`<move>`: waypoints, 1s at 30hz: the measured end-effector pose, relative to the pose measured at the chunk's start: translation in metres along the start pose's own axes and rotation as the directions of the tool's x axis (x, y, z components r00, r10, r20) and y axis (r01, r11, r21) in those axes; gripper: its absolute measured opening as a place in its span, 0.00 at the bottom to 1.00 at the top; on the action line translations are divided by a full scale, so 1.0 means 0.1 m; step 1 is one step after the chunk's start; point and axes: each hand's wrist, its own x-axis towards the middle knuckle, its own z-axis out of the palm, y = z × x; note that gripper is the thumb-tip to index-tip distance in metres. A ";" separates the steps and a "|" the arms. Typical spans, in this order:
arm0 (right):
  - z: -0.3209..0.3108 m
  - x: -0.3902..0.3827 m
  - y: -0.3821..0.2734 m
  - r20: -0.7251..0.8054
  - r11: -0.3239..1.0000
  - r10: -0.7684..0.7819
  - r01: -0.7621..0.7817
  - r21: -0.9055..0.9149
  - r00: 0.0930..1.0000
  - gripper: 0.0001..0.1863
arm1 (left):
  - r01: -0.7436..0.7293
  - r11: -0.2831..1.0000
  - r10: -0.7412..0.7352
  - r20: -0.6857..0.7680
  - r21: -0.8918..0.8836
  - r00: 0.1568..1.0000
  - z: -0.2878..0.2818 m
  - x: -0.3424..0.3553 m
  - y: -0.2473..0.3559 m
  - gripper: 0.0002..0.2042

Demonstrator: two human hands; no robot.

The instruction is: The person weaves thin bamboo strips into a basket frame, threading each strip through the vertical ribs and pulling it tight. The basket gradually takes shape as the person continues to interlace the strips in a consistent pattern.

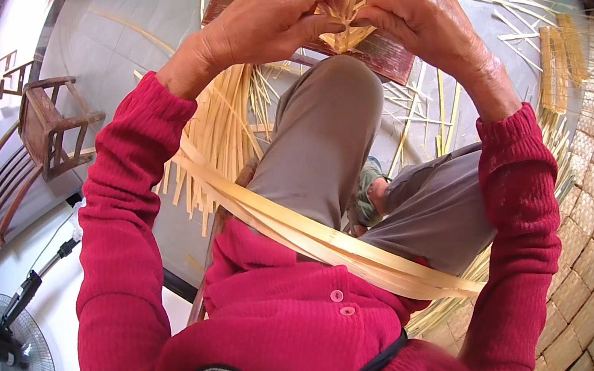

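My left hand [273, 18] is closed in a pinch on the pale bamboo weave [348, 41] at the top of the view. My right hand [430, 24] pinches the same weave from the other side, its thumb close to the left thumb. Several strips stand up between the two hands and fan out beyond them. Under the weave lies a dark red board [392, 64], just past my raised knee. Across my lap runs a bundle of long, flat bamboo strips [336, 244].
More loose strips [215, 117] spread over the floor left of my knee, and thin offcuts [517, 22] lie to the right. Stacked woven pieces [584, 282] line the right side. A wooden chair [46, 129] and a fan [16, 350] are at the left.
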 end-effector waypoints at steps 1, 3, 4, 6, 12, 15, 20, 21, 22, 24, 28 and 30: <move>-0.02 0.02 0.03 0.025 1.000 -0.021 0.021 0.009 0.999 0.12 | -0.084 0.995 0.085 -0.006 0.048 0.996 -0.02 0.03 -0.02 0.14; -0.05 0.11 0.10 0.093 0.997 -0.038 0.031 0.076 0.995 0.12 | -0.108 0.993 0.109 0.021 -0.043 0.994 -0.04 0.09 -0.06 0.11; -0.06 0.12 0.12 0.131 0.994 -0.045 0.031 0.108 0.990 0.12 | -0.120 0.988 0.124 0.033 -0.093 0.992 -0.05 0.14 -0.05 0.10; -0.06 0.11 0.11 0.110 0.980 -0.113 0.092 0.178 0.988 0.11 | -0.027 0.996 0.040 0.151 -0.082 0.988 -0.13 0.20 0.02 0.12; -0.22 0.24 0.03 0.327 0.986 0.053 -0.103 0.135 0.944 0.16 | -0.051 0.993 0.075 0.227 -0.107 0.971 -0.20 0.22 -0.08 0.11; -0.07 0.16 0.04 0.209 0.985 0.021 -0.056 0.163 0.978 0.15 | -0.005 0.993 0.026 0.174 -0.119 0.984 -0.18 0.14 0.04 0.12; -0.09 -0.05 -0.20 0.060 0.984 0.152 -0.145 -0.102 0.987 0.20 | -0.127 0.992 0.128 -0.145 0.017 0.981 0.03 -0.07 0.13 0.08; -0.03 -0.09 -0.20 -0.016 0.985 0.141 -0.142 -0.095 0.990 0.18 | 0.003 0.981 -0.040 -0.190 -0.194 0.981 0.13 -0.10 0.19 0.07; -0.08 -0.08 -0.35 -0.018 0.971 0.180 -0.181 -0.158 0.983 0.14 | 0.056 0.971 -0.126 -0.299 -0.232 0.946 0.21 -0.17 0.18 0.08; -0.09 -0.23 -0.38 -0.182 0.946 0.159 -0.202 -0.252 0.970 0.09 | 0.115 0.950 -0.219 -0.354 -0.290 0.910 0.28 -0.19 0.29 0.06; -0.02 -0.37 -0.88 -0.491 0.972 0.111 -0.197 -0.125 0.864 0.07 | 0.153 0.918 -0.298 -0.380 -0.367 0.876 0.33 -0.23 0.22 0.04; 0.28 -0.51 -0.87 -0.336 0.921 0.364 -0.281 0.271 0.869 0.06 | 0.080 0.954 -0.200 -0.419 -0.287 0.886 0.35 -0.18 0.23 0.03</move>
